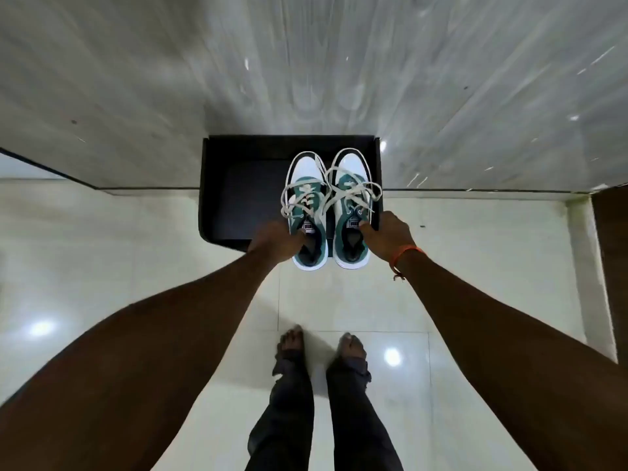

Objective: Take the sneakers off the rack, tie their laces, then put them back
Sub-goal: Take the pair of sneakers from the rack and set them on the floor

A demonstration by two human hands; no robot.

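Two green-and-white sneakers sit side by side over the right half of a black rack (234,185), toes toward the wall. My left hand (277,241) grips the left sneaker (306,195) at its collar, fingers inside the opening. My right hand (387,237), with an orange thread around the wrist, grips the right sneaker (351,198) the same way. Both pairs of cream laces show tied bows with loose loops. The heels stick out past the rack's front edge. Whether the soles rest on the rack is unclear.
The rack stands against a grey marbled wall (136,79) on a glossy pale tiled floor (136,249). My bare feet (323,345) stand below the sneakers. A dark wooden edge (611,249) is at the right.
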